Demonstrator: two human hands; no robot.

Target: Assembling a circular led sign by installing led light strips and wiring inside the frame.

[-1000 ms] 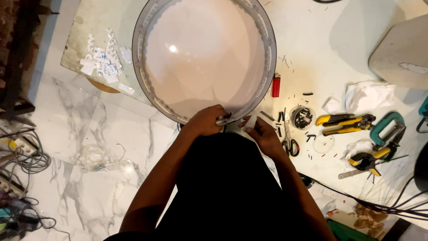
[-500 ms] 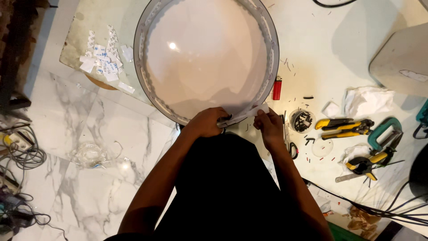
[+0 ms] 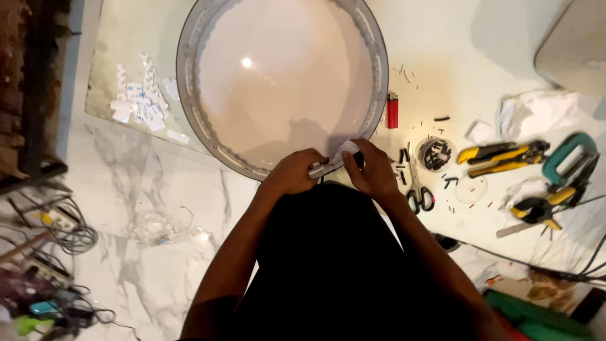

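Both hands meet at the near rim of one large round white-domed lamp cover with a grey ring: the left hand pinches a small silvery piece, the right hand grips a white scrap just beside it. Further right lie one pair of scissors, one red lighter and two yellow utility knives.

Large round lamp panel: grey metal rim, milky white diffuser, lying flat, filling upper centre of frame; small bright glare spot upper left of its middle. Small white-and-metal piece sits at the rim's lower edge, centre frame, pinched between both hands.
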